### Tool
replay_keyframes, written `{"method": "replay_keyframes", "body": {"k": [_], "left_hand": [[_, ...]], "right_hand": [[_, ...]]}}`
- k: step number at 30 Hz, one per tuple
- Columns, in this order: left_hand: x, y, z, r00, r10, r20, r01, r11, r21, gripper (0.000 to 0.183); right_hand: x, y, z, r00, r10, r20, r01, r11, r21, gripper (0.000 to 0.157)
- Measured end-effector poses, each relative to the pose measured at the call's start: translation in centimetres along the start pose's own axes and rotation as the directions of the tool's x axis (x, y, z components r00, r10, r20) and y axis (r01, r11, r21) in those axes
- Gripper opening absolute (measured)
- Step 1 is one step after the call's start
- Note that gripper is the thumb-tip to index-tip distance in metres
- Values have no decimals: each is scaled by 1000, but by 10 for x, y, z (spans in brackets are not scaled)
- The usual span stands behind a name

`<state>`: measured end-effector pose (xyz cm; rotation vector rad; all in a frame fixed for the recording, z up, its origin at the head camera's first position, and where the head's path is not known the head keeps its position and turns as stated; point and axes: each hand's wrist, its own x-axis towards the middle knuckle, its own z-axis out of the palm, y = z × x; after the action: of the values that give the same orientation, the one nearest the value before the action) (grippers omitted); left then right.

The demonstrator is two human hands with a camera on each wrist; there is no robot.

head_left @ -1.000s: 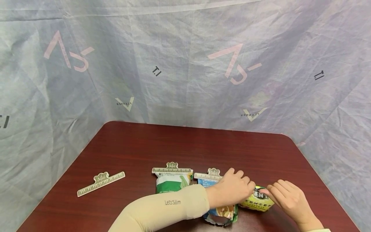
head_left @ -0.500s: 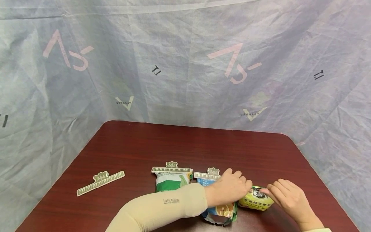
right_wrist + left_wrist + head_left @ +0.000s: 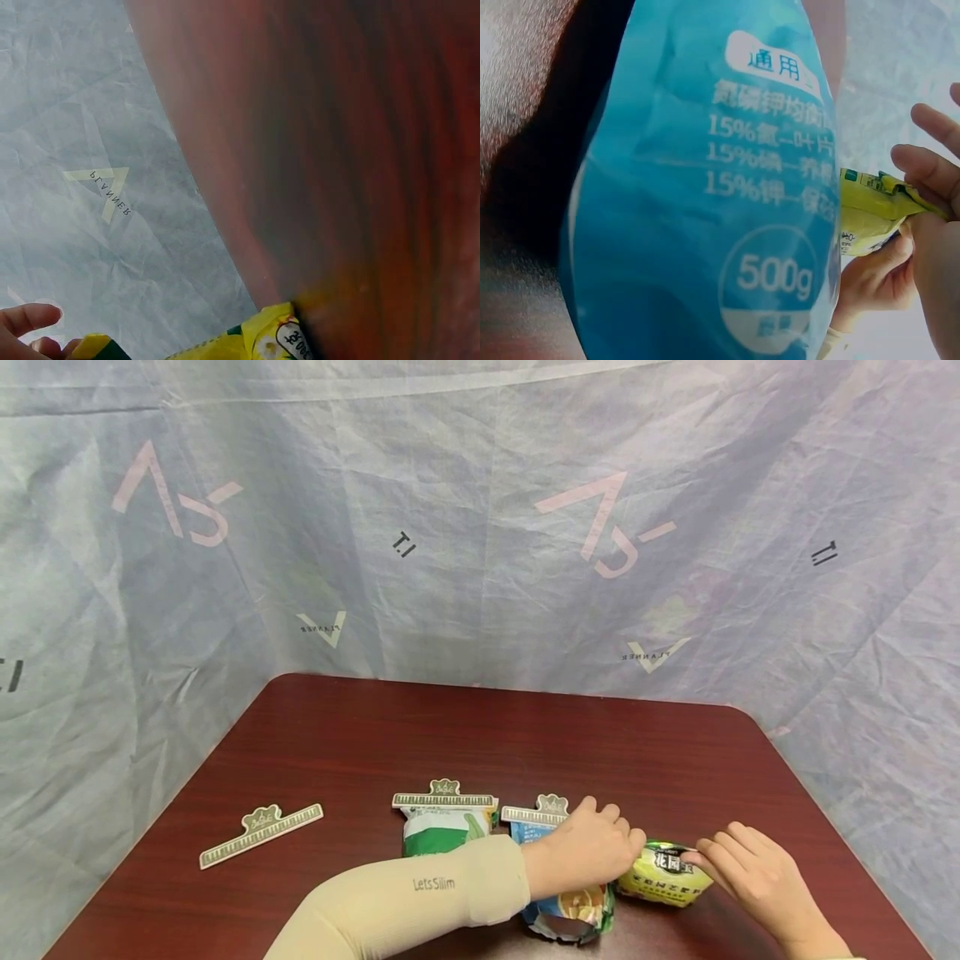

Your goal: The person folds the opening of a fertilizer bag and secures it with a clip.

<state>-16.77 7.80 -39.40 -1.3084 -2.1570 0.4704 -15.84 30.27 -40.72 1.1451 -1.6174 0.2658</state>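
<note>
A yellow-green bag (image 3: 663, 883) with a dark printed label stands between my hands at the right of the table in the head view. My left hand (image 3: 588, 850) pinches its upper left corner, reaching across a blue bag (image 3: 572, 906). At the opposite upper corner, my right hand (image 3: 753, 881) pinches the edge, thumb towards the label. The left wrist view shows the yellow-green bag's folded top edge (image 3: 900, 199) between fingers and thumb. Low in the right wrist view, only part of the yellow bag (image 3: 266, 337) and some fingers (image 3: 30, 319) appear.
A long clip (image 3: 444, 796) holds the top of a green-and-white bag (image 3: 442, 833); another clip (image 3: 536, 814) is on the blue bag. A loose clip (image 3: 261, 835) lies at the left of the dark red table (image 3: 360, 735). A grey cloth (image 3: 480, 527) hangs behind.
My left hand has shifted slightly left, drawing away from the right hand. More of the yellow-green bag's label and upper edge shows between them. The clipped bags have stayed put.
</note>
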Motion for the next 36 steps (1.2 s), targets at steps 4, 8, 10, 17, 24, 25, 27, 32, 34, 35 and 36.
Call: {"method": "replay_keyframes", "body": {"k": [4,8,10,17,24,25,27,32,34,35,36], "left_hand": [[-3,-1,0,1000,4,-13,-4,1000,5,18],[-5,-2,-1,999,7,40,-6,1000,-7,15],[-5,-3,-3,997,17,69,-16,1000,-12,14],[-6,-5,-7,995,35,90,-32,999,-29,14],[-7,-10,-7,987,40,159,-21,993,-118,10],[-7,-10,-7,985,41,165,-17,990,-142,9],[-6,-11,-6,983,41,181,-8,984,-179,8],[-6,-13,-6,975,38,217,10,976,-215,4],[-6,-13,-6,974,36,223,14,976,-218,4],[-6,-13,-6,974,35,222,15,976,-218,5],[-6,-13,-7,975,34,218,14,977,-215,5]], "right_hand": [[-1,0,-2,1000,-18,10,18,1000,6,33],[-1,0,-5,999,-26,42,25,999,21,32],[-3,0,-8,998,-15,65,13,1000,27,31],[-14,0,-15,994,15,109,-20,999,46,29],[-11,0,-17,994,15,106,-21,998,65,28],[-10,0,-17,995,15,103,-22,998,67,28],[-9,-1,-17,995,15,96,-22,997,72,29],[-6,-2,-16,997,12,82,-19,997,80,29],[-6,-2,-16,997,13,81,-20,996,81,29],[-6,-2,-16,996,16,82,-22,996,81,29],[-7,-2,-16,996,18,84,-24,996,80,29]]}}
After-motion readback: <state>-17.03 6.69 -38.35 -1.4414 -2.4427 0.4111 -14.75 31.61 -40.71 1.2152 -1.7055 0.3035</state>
